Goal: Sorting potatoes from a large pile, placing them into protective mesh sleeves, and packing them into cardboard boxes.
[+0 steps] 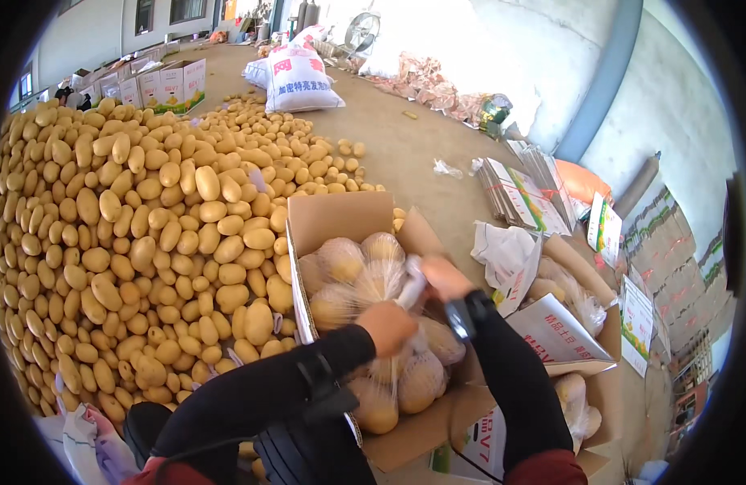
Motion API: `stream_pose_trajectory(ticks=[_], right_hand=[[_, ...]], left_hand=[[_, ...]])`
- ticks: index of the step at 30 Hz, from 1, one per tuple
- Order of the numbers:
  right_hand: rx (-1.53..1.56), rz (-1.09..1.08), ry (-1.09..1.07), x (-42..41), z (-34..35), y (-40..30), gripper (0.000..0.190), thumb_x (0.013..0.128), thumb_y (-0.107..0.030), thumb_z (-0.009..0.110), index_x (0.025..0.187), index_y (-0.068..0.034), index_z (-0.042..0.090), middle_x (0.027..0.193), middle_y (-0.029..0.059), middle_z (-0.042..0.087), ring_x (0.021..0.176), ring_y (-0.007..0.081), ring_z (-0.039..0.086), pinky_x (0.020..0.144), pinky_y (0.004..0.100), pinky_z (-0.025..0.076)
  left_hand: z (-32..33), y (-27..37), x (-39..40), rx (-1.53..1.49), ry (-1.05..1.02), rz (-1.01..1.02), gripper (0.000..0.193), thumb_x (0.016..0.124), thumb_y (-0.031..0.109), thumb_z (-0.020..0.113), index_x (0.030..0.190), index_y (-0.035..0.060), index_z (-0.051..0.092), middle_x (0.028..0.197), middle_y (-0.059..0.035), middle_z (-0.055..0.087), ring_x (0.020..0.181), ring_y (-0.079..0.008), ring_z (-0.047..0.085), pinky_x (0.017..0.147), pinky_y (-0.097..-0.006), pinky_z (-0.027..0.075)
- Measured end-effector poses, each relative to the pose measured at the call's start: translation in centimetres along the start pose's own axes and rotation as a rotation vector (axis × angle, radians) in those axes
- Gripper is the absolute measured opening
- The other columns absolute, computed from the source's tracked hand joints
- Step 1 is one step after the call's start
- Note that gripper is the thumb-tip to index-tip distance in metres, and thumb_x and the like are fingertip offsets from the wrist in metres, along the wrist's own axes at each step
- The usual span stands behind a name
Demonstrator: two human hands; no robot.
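An open cardboard box [342, 212] stands before me, filled with potatoes in foam net sleeves [421, 382] inside a clear plastic bag [379, 285]. Over the middle of the box, my left hand [388, 327] is closed on the gathered plastic, which fans out in folds from it. My right hand [445, 279] is just above and to the right, blurred, with its fingers at a whitish twisted part of the bag [413, 284]. What exactly its fingers grip cannot be told. Both forearms wear black sleeves with straps at the wrists.
A large heap of loose potatoes [154, 242] fills the left. More open boxes with bagged potatoes [567, 285] stand at the right. Behind lie bundled flat cartons [518, 194] by the wall and a printed white sack [303, 79]. A white bag [91, 442] lies at lower left.
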State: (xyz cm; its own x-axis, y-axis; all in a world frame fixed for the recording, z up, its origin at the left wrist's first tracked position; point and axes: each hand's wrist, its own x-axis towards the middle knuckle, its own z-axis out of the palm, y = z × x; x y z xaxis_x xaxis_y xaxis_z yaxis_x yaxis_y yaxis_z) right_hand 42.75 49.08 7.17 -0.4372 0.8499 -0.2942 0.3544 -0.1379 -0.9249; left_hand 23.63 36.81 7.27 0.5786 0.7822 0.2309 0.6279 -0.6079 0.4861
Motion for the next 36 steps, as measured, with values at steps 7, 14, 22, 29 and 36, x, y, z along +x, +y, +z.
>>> stream_pose_trajectory(ticks=[7, 14, 22, 29, 36], right_hand=[[-1.048, -0.635, -0.452, 1.4, 17.4, -10.8, 0.02, 0.086, -0.015, 0.054, 0.078, 0.0, 0.062, 0.071, 0.0141, 0.062, 0.065, 0.0207, 0.06, 0.061, 0.0363, 0.048], [-1.016, -0.68, 0.18, -9.7, 12.1, -4.6, 0.021, 0.079, -0.01, 0.062, 0.099, -0.009, 0.068, 0.08, 0.0108, 0.066, 0.074, 0.0251, 0.066, 0.066, 0.0366, 0.053], [0.147, -0.22, 0.247, -5.9, 11.9, -1.3, 0.017, 0.083, -0.011, 0.061, 0.097, -0.003, 0.062, 0.082, 0.0172, 0.068, 0.069, 0.0289, 0.066, 0.06, 0.0373, 0.051], [-0.92, -0.25, 0.592, -2.4, 11.1, 3.2, 0.018, 0.082, -0.013, 0.06, 0.096, -0.002, 0.056, 0.085, 0.0233, 0.066, 0.083, 0.0412, 0.065, 0.074, 0.0466, 0.051], [-0.271, -0.219, 0.068, -5.5, 11.1, 1.8, 0.024, 0.086, -0.013, 0.059, 0.105, -0.002, 0.069, 0.092, 0.0144, 0.07, 0.078, 0.0245, 0.065, 0.073, 0.0361, 0.049]], left_hand=[[3.6, -8.4, -2.5, -0.551, -0.27, -0.177, 0.008, 0.074, 0.012, 0.068, 0.081, 0.0079, 0.069, 0.081, -0.0143, 0.069, 0.078, -0.0327, 0.067, 0.068, -0.0399, 0.052], [-2.1, -10.5, -3.2, 0.039, 0.08, 0.012, 0.031, 0.075, 0.003, 0.063, 0.105, 0.0059, 0.064, 0.085, -0.0148, 0.067, 0.079, -0.0304, 0.067, 0.067, -0.0365, 0.053], [1.6, -13.3, -3.2, -0.983, 0.139, -0.391, 0.017, 0.094, 0.013, 0.055, 0.104, 0.0012, 0.062, 0.085, -0.0103, 0.066, 0.082, -0.0189, 0.067, 0.064, -0.031, 0.054], [-1.1, -4.9, -2.4, -0.823, 0.033, -0.411, 0.026, 0.091, 0.011, 0.055, 0.116, 0.0036, 0.055, 0.089, -0.0138, 0.068, 0.081, -0.0249, 0.069, 0.064, -0.0344, 0.054], [-1.4, -5.2, -3.5, 0.179, 0.059, 0.078, 0.042, 0.078, 0.009, 0.062, 0.117, 0.0107, 0.047, 0.092, -0.0183, 0.065, 0.086, -0.0383, 0.066, 0.068, -0.0465, 0.051]])
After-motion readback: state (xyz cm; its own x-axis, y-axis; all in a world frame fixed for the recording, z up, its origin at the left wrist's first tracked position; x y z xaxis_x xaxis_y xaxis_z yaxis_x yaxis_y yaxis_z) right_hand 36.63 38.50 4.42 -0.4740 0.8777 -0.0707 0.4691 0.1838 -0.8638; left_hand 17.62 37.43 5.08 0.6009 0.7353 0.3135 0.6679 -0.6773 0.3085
